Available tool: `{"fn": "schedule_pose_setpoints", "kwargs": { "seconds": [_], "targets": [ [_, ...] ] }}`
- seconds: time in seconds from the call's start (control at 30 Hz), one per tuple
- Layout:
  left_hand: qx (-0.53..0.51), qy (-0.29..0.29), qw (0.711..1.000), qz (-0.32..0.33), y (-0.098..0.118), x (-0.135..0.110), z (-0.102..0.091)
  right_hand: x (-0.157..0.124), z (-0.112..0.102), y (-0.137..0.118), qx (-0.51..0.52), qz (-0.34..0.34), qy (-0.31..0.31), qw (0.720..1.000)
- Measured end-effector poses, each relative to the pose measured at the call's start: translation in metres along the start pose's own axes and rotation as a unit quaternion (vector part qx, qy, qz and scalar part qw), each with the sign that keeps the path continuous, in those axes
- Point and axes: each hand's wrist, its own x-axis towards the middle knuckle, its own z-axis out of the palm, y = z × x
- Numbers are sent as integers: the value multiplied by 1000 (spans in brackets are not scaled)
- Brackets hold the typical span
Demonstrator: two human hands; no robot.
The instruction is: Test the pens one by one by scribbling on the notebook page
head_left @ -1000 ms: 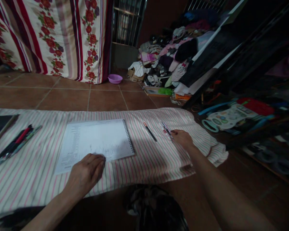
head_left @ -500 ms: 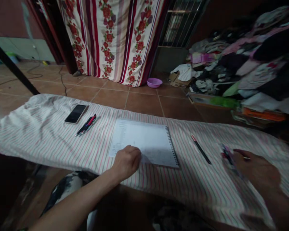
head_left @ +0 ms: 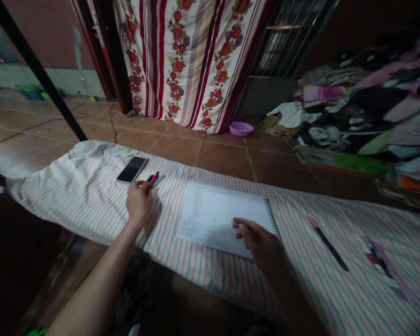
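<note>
My left hand (head_left: 140, 200) is at a small bunch of pens (head_left: 155, 179), its fingers closed over their near ends. A red-and-black pen pokes out past the fingertips; the rest is hidden under the hand. Just beyond the hand lies a dark-screened phone (head_left: 132, 169). My right hand (head_left: 257, 238) hovers over or rests on the right part of a spiral notebook (head_left: 210, 210), which lies with a mostly pale page up. Its fingers are loosely bent and apart, with nothing seen in them. To the right lies a black pen with a pinkish end (head_left: 328, 243).
A blurred pouch or bundle of pens (head_left: 385, 266) lies at the right on the striped cloth (head_left: 224, 275) covering the table. Beyond are a tiled floor (head_left: 217, 154), a purple basin (head_left: 241, 129), a floral curtain (head_left: 196, 60) and a heap of clothes (head_left: 364, 102).
My left hand has gone from the notebook leftward to the pens. My right hand has left the pen bundle at the right and come over the notebook. The view has turned left.
</note>
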Motion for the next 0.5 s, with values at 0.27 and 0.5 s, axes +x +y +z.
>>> {"fn": "schedule_pose_setpoints", "kwargs": {
  "seconds": [0.27, 0.5],
  "targets": [
    [81, -65, 994, -42, -14, 7, 6, -17, 47, -17, 45, -54, -150, 986],
    [-220, -27, 964, -147, -15, 12, 10, -15, 48, -5, 49, -30, -126, 990]
  ]
}}
